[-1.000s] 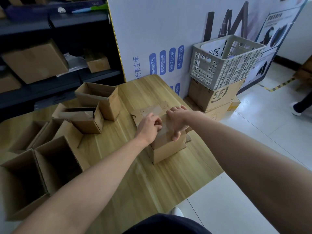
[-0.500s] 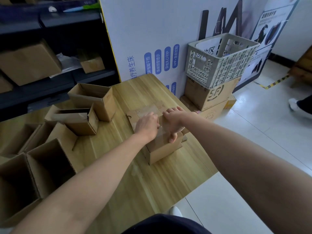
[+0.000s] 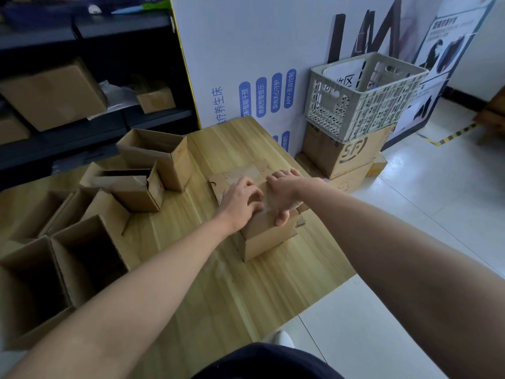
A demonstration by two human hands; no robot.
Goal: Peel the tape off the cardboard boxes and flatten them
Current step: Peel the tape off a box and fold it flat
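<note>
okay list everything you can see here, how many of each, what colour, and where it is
small box: one, brown, on the table under both hands
flat cardboard piece: one, brown, just beyond the small box
open boxes: at least four, brown, left part of the table
table: one, light wood
crate: one, pale grey, on a printed box
printed box: one, brown, on the floor right of the table
shelf boxes: at least two, brown, dark shelving at left
display board: one, white with blue labels, behind the table
left hand: on the box top
right hand: on the box top

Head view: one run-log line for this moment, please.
stage: tape peel | left hand: fingers on box top | right hand: bracing small box | table
</note>
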